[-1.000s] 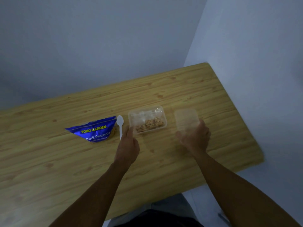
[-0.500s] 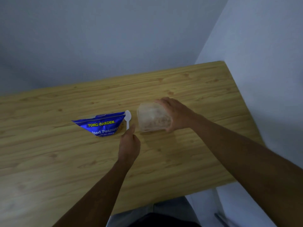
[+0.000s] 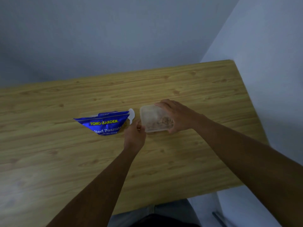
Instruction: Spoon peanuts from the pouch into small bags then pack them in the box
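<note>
Left grip [image 3: 135,135] sits nearest, fingers loosely curled where the spoon's [image 3: 131,115] handle end meets the near left corner of the box [image 3: 155,129]; whether it pinches the handle, steadies the box or only touches them I cannot tell. Right grip [image 3: 176,117] reaches in from the right and clasps the box, fingers hooked over its far edge and thumb at the near right corner, holding the lid [image 3: 150,113] down on top. That is the change: a second ago the lid lay on the worktop [image 3: 164,161] to the right of the open box under this same grip, and half a second ago it had been carried across and set over the box. Peanuts [image 3: 164,122] show dimly through the cloudy plastic, though single bags cannot be made out. With the lid on, I judge the packing done and the closing step in hand; the corners probably want pressing home. Just left of the box lies the spoon, bowl away from the person, and touching it on the left is the blue pouch [image 3: 105,125], lying beside the left grip.
</note>
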The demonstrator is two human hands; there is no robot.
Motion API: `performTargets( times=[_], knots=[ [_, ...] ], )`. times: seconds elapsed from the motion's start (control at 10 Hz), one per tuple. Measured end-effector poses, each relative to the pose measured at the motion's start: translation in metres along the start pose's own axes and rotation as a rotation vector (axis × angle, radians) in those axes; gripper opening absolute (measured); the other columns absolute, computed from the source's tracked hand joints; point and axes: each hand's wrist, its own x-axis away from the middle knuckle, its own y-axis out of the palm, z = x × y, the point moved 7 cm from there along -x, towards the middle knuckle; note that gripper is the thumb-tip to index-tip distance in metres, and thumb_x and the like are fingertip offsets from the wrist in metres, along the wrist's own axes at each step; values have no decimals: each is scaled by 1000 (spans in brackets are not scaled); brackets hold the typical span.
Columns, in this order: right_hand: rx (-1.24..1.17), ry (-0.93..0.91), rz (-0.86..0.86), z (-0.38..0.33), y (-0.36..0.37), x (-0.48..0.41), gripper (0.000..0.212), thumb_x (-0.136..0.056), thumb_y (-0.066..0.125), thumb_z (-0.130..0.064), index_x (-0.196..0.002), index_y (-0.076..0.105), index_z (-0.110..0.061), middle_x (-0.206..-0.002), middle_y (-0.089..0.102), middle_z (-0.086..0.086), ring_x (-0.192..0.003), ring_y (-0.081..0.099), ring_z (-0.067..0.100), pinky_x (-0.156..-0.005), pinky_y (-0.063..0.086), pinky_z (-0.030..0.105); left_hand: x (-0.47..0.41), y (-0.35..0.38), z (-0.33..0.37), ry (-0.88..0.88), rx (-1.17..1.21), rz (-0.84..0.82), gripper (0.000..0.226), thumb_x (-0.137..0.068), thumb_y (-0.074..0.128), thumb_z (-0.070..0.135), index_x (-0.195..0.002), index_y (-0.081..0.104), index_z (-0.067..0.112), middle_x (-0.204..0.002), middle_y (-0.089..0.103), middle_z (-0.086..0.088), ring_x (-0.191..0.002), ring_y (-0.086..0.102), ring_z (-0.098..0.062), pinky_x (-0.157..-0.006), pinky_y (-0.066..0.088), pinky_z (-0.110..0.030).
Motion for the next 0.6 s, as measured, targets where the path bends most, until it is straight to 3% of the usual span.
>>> performTargets(
  times=[0.2, 0.3, 0.4, 0.5, 0.6],
  knots=[
    [-34, 52, -10, 4, 6, 0, 118, -51, 81, -53, -152, 29, -22, -155, 30, 3, -141, 36, 29, -114, 38, 44, -3, -3, 4, -8, -27, -9, 29, -92, 61, 9, -121, 63, 13, -80, 71, -4, -74, 70, -22, -73, 59, -38],
    [-13, 78, -34, 3, 6, 0, 119, -56, 84, -48, -155, 26, -17, -163, 24, 8, -150, 24, 30, -123, 24, 42, -1, -3, 10, 31, -140, -23, 27, -91, 62, 10, -118, 61, 12, -93, 70, -7, -89, 67, -27, -80, 56, -42],
    [-15, 122, -92, 4, 11, 3, 122, -68, 84, -42, -161, 8, -18, -170, 3, 9, -157, 1, 26, -127, 5, 40, 6, 0, 23, 140, -259, -67, 38, -93, 56, 7, -131, 51, 10, -128, 59, -16, -124, 52, -35, -103, 45, -47],
    [-16, 133, -62, -8, -2, 14, 120, -75, 79, -42, -162, 0, -16, -170, -8, 9, -157, -8, 25, -127, 0, 39, 21, -9, 48, 158, -303, -104, 46, -100, 45, 8, -145, 38, 4, -149, 41, -19, -137, 39, -34, -115, 31, -47],
    [-50, 145, -9, -21, -19, 20, 113, -80, 76, -42, -162, 2, -15, -170, -7, 8, -157, -8, 22, -125, -1, 35, 28, -18, 65, 198, -306, -113, 52, -102, 39, 12, -152, 27, 8, -160, 25, -11, -147, 27, -28, -118, 24, -39]
  ],
)
